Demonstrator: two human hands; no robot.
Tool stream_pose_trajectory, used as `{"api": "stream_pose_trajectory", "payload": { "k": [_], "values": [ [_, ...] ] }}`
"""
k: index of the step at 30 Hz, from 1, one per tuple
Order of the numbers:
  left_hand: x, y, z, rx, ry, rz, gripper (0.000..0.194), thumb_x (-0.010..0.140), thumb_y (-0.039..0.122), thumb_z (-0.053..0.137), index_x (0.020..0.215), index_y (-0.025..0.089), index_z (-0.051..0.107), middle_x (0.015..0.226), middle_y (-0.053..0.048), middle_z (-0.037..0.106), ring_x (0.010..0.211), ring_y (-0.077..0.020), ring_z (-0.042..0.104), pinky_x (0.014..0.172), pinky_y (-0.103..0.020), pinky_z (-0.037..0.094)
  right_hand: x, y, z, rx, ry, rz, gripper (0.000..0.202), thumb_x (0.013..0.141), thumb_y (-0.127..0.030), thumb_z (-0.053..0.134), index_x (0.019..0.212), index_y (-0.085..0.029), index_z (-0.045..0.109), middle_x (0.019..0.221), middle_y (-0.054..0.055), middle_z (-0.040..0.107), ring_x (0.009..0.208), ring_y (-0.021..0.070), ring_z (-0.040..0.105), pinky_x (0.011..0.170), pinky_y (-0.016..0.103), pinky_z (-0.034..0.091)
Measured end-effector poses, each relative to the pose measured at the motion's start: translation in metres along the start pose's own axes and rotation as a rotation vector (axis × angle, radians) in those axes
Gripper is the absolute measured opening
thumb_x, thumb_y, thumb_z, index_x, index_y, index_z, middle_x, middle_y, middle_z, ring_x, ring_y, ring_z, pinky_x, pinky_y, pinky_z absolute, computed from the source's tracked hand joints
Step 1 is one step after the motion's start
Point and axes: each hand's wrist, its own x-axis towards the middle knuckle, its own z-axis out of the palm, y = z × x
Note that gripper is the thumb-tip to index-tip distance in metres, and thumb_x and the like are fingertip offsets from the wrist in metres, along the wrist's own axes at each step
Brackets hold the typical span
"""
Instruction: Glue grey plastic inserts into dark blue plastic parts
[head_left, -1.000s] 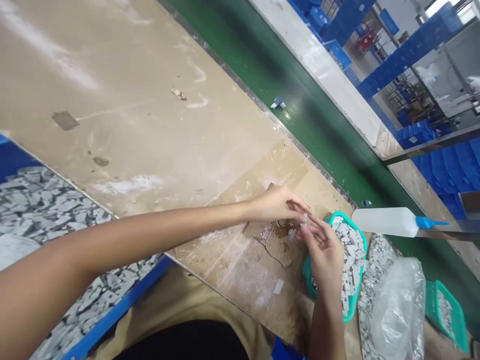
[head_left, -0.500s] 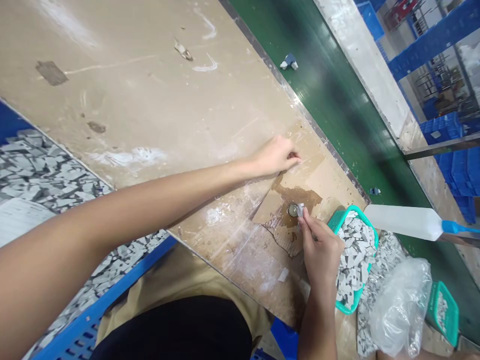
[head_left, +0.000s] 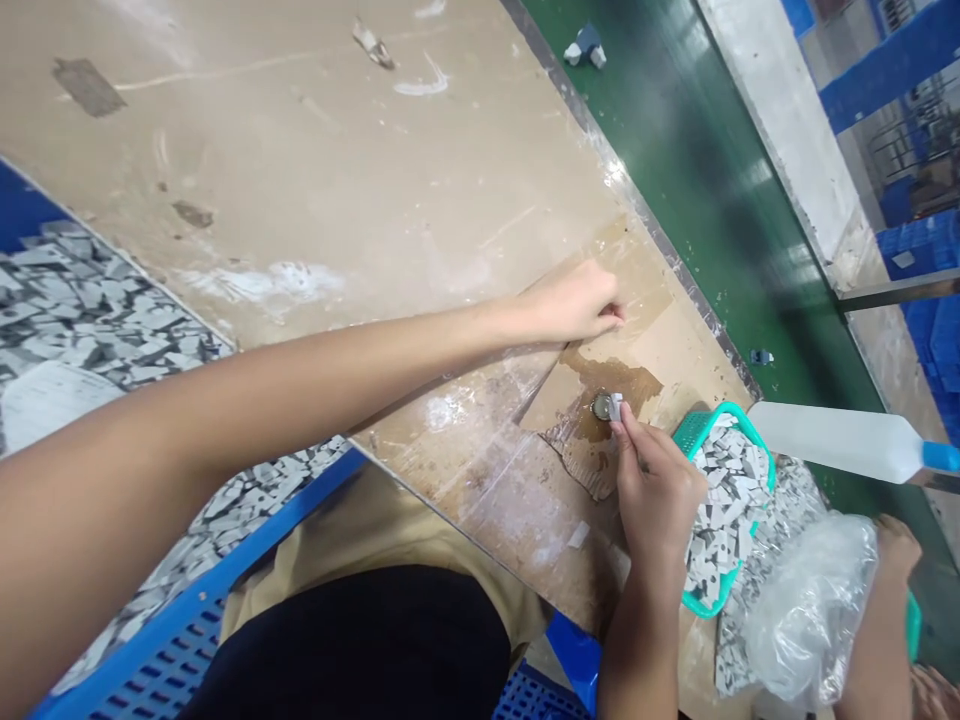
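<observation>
My right hand (head_left: 658,490) pinches a small grey-white plastic piece (head_left: 616,407) between thumb and forefinger. The piece is at the edge of a small round dish (head_left: 601,405) that looks like a bottle cap with liquid in it. Around the dish, a dark wet stain spreads over a sheet of cardboard (head_left: 551,395). My left hand (head_left: 577,302) rests closed on the table just beyond the cardboard, its fingers curled under; whatever they may hold is hidden.
A green basket (head_left: 765,450) of similar pieces stands right of my right hand, near a white bottle (head_left: 832,438) and a clear plastic bag (head_left: 806,610). Another person's arm (head_left: 874,640) is beside the bag. A green conveyor belt (head_left: 697,200) runs behind; a blue crate (head_left: 157,650) of pieces sits left.
The view has shifted slightly. Both hands keep nearly the same places, with the piece still at the dish. Another person's arm has come into view by the plastic bag.
</observation>
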Motion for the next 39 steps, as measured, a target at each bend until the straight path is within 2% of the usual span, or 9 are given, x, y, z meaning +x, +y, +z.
{"api": "stream_pose_trajectory", "payload": {
  "k": [5, 13, 18, 22, 25, 28, 31, 35, 39],
  "values": [
    [0.0014, -0.0026, 0.0026, 0.003, 0.027, 0.000, 0.017, 0.081, 0.018, 0.061, 0.086, 0.016, 0.077, 0.076, -0.004, 0.074, 0.077, -0.0174, 0.068, 0.071, -0.026, 0.047, 0.0008, -0.0023, 0.0002, -0.048, -0.011, -0.033, 0.027, 0.097, -0.026, 0.052, 0.113, -0.019, 0.071, 0.096, 0.008, 0.076, 0.080, 0.0176, 0.071, 0.070, 0.027, 0.055],
    [0.0028, -0.0018, 0.0021, -0.011, -0.004, -0.014, 0.020, 0.081, 0.016, 0.059, 0.090, 0.015, 0.077, 0.085, -0.007, 0.075, 0.082, -0.0192, 0.069, 0.078, -0.030, 0.048, 0.0025, -0.0062, -0.0005, -0.146, 0.005, -0.082, 0.025, 0.097, -0.023, 0.053, 0.111, -0.017, 0.072, 0.084, 0.007, 0.075, 0.069, 0.0146, 0.068, 0.064, 0.023, 0.053],
    [0.0032, -0.0020, 0.0028, -0.031, 0.011, -0.018, 0.017, 0.081, 0.017, 0.062, 0.087, 0.014, 0.077, 0.083, -0.007, 0.075, 0.083, -0.0208, 0.069, 0.078, -0.032, 0.049, 0.0014, -0.0062, -0.0002, -0.160, -0.002, -0.085, 0.025, 0.097, -0.023, 0.052, 0.111, -0.018, 0.073, 0.083, 0.007, 0.075, 0.069, 0.0153, 0.068, 0.064, 0.025, 0.052],
    [0.0034, -0.0026, 0.0036, -0.013, 0.002, -0.016, 0.018, 0.082, 0.017, 0.060, 0.087, 0.014, 0.077, 0.083, -0.006, 0.074, 0.083, -0.0205, 0.069, 0.077, -0.032, 0.049, 0.0003, -0.0046, 0.0000, -0.054, -0.044, -0.044, 0.028, 0.097, -0.029, 0.051, 0.113, -0.019, 0.072, 0.089, 0.009, 0.075, 0.075, 0.0188, 0.069, 0.069, 0.031, 0.054],
    [0.0032, -0.0027, 0.0036, -0.010, 0.002, -0.006, 0.019, 0.082, 0.017, 0.059, 0.087, 0.014, 0.077, 0.080, -0.005, 0.074, 0.082, -0.0195, 0.069, 0.076, -0.031, 0.049, -0.0009, -0.0026, 0.0003, 0.027, -0.093, -0.009, 0.034, 0.098, -0.036, 0.046, 0.119, -0.024, 0.069, 0.091, 0.009, 0.073, 0.081, 0.0224, 0.069, 0.074, 0.039, 0.055],
    [0.0029, -0.0032, 0.0038, -0.017, 0.019, 0.011, 0.019, 0.082, 0.017, 0.058, 0.085, 0.014, 0.076, 0.079, -0.004, 0.074, 0.083, -0.0188, 0.069, 0.076, -0.030, 0.049, -0.0018, -0.0013, 0.0006, 0.043, -0.111, 0.008, 0.033, 0.098, -0.036, 0.045, 0.122, -0.030, 0.067, 0.092, 0.009, 0.073, 0.084, 0.0238, 0.069, 0.075, 0.042, 0.055],
    [0.0026, -0.0040, 0.0040, -0.037, 0.017, 0.003, 0.018, 0.082, 0.016, 0.058, 0.086, 0.014, 0.076, 0.081, -0.005, 0.074, 0.086, -0.0200, 0.069, 0.079, -0.031, 0.049, -0.0022, -0.0016, 0.0009, 0.042, -0.103, 0.018, 0.032, 0.098, -0.032, 0.047, 0.122, -0.032, 0.067, 0.090, 0.009, 0.073, 0.082, 0.0225, 0.068, 0.074, 0.039, 0.055],
    [0.0010, -0.0030, 0.0029, -0.082, 0.020, -0.028, 0.017, 0.082, 0.016, 0.059, 0.085, 0.014, 0.076, 0.080, -0.005, 0.073, 0.087, -0.0202, 0.068, 0.083, -0.032, 0.049, -0.0020, -0.0024, 0.0018, 0.007, -0.038, 0.013, 0.030, 0.097, -0.026, 0.048, 0.118, -0.025, 0.069, 0.091, 0.008, 0.074, 0.080, 0.0188, 0.068, 0.073, 0.032, 0.056],
    [0.0039, 0.0035, -0.0024, -0.147, 0.084, -0.118, 0.020, 0.084, 0.018, 0.058, 0.091, 0.011, 0.075, 0.084, -0.008, 0.074, 0.084, -0.0187, 0.068, 0.082, -0.031, 0.050, -0.0027, -0.0003, 0.0046, -0.021, 0.014, -0.044, 0.030, 0.097, -0.021, 0.049, 0.118, -0.023, 0.069, 0.095, 0.007, 0.074, 0.082, 0.0163, 0.068, 0.076, 0.028, 0.056]
  ]
}}
